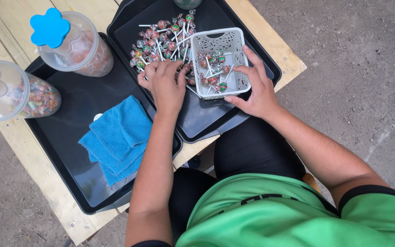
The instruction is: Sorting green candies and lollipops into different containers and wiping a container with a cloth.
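A heap of wrapped lollipops (161, 41) lies on the right black tray (261, 55). My left hand (164, 84) rests on the near edge of the heap, fingers curled over some lollipops; whether it grips them is unclear. A white perforated plastic basket (238, 45) stands beside the heap with several lollipops (213, 68) inside. My right hand (257, 87) clasps the basket's near right corner, thumb on its front rim.
A second black tray (69, 151) on the left holds a folded blue cloth (117, 137). Two clear plastic jars of sweets with blue lids (72, 43) (10, 91) lie at its far side. The wooden table (280, 50) ends just right of the trays; gravel lies beyond.
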